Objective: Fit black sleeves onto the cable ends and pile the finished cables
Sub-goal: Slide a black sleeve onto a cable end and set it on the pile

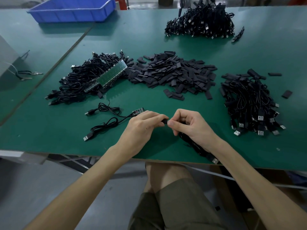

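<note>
My left hand [142, 125] and my right hand [189, 125] meet near the table's front edge, both pinching a small black sleeve [165, 122] at a cable's end. That cable [196, 146] trails under my right wrist to a USB plug [215, 161] at the table edge. A heap of loose black sleeves [174, 72] lies in the middle. A pile of cables with green circuit boards [93, 78] sits to the left. Another cable pile [252, 103] lies at the right.
Two loose cables [103, 120] with a small board lie left of my hands. A further cable pile [201, 22] sits at the back right, a blue bin [73, 10] at the back left. Pliers [26, 74] lie on the neighbouring table. My knee is below the table edge.
</note>
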Demonstrator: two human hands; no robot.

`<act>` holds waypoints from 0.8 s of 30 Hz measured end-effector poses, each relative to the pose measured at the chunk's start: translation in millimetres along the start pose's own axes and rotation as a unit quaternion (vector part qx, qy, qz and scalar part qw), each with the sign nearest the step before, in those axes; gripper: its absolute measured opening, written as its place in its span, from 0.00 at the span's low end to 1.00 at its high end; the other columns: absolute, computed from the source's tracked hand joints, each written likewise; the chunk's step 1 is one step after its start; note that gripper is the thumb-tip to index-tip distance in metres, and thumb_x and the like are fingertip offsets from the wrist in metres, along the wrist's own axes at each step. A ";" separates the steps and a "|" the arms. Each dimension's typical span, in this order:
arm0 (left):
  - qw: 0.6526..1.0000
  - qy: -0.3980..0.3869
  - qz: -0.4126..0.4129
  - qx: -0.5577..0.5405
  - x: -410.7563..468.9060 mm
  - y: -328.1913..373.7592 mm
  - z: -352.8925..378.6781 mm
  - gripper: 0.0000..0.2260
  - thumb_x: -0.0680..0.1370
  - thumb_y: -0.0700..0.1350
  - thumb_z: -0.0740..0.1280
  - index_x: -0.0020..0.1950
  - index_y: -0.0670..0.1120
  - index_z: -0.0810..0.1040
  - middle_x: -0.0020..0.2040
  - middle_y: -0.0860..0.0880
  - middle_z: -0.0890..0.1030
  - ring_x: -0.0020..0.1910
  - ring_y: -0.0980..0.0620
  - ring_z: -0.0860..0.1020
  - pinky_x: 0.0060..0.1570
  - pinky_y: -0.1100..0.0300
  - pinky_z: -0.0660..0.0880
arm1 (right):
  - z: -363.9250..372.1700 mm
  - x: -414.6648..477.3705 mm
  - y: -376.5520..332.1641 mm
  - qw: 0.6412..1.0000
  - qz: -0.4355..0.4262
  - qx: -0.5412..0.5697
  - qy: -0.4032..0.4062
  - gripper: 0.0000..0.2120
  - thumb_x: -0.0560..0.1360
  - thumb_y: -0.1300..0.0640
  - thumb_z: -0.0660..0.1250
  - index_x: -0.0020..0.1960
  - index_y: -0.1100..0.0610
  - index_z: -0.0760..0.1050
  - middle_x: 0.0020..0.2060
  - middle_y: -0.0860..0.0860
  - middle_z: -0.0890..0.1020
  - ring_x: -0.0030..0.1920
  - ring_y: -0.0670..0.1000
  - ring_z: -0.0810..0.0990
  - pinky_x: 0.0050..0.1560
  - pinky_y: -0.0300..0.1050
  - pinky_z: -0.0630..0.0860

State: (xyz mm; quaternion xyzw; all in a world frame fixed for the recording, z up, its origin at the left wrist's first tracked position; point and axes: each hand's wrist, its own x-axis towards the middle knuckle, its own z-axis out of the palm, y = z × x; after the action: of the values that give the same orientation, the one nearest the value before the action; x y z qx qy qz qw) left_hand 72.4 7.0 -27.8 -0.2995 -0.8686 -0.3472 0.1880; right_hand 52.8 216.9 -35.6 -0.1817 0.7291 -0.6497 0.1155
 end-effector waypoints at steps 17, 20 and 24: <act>0.998 0.021 -0.053 -0.040 0.9 -1.0 0.2 0.07 0.77 0.32 0.71 0.54 0.38 0.85 0.44 0.47 0.86 0.44 0.61 0.81 0.49 0.68 0.78 | 2.9 0.9 0.9 1.000 -0.005 0.013 -0.001 0.10 0.77 0.49 0.72 0.44 0.56 0.79 0.33 0.50 0.83 0.35 0.47 0.80 0.45 0.39 0.77; 0.997 0.020 -0.050 -0.047 1.0 0.0 0.3 0.07 0.77 0.33 0.72 0.54 0.39 0.86 0.44 0.48 0.86 0.44 0.60 0.82 0.49 0.66 0.79 | 4.5 0.7 0.5 1.000 -0.001 0.025 -0.002 0.11 0.78 0.50 0.69 0.43 0.57 0.77 0.31 0.50 0.82 0.33 0.46 0.79 0.43 0.36 0.75; 0.998 0.013 -0.044 -0.049 0.2 0.6 1.3 0.07 0.77 0.34 0.70 0.53 0.39 0.86 0.46 0.49 0.86 0.43 0.58 0.82 0.49 0.59 0.80 | 6.8 1.2 -0.1 1.000 0.000 0.021 -0.003 0.12 0.79 0.51 0.68 0.41 0.58 0.76 0.29 0.51 0.80 0.31 0.45 0.76 0.40 0.35 0.73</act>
State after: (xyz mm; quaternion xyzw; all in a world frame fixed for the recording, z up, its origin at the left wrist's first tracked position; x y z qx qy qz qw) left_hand 72.5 8.4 -28.3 -0.2653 -0.8601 -0.4015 0.1690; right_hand 54.5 210.2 -36.3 -0.1812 0.7152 -0.6641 0.1209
